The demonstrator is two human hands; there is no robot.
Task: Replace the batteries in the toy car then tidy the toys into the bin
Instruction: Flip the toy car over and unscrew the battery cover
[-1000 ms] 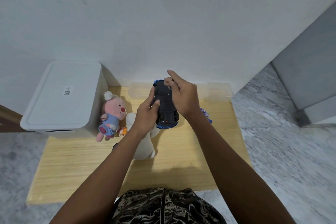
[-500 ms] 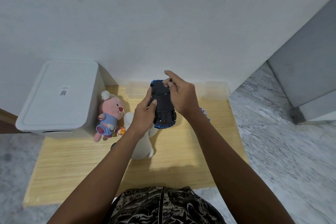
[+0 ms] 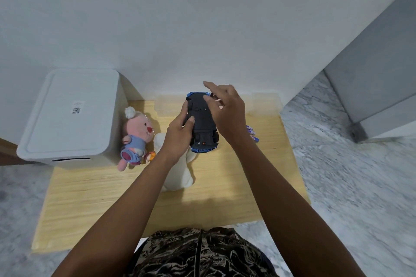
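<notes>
toy car [image 3: 202,122] btwn hands, underside up

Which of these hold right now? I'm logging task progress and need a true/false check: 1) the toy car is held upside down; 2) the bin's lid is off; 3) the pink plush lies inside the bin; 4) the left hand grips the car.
1) True: the toy car shows its dark underside, wheels up.
2) False: the white bin has its lid on.
3) False: the pink plush lies on the wooden table, beside the bin.
4) True: the left hand grips the car's side; the right hand fingers its underside.
</notes>
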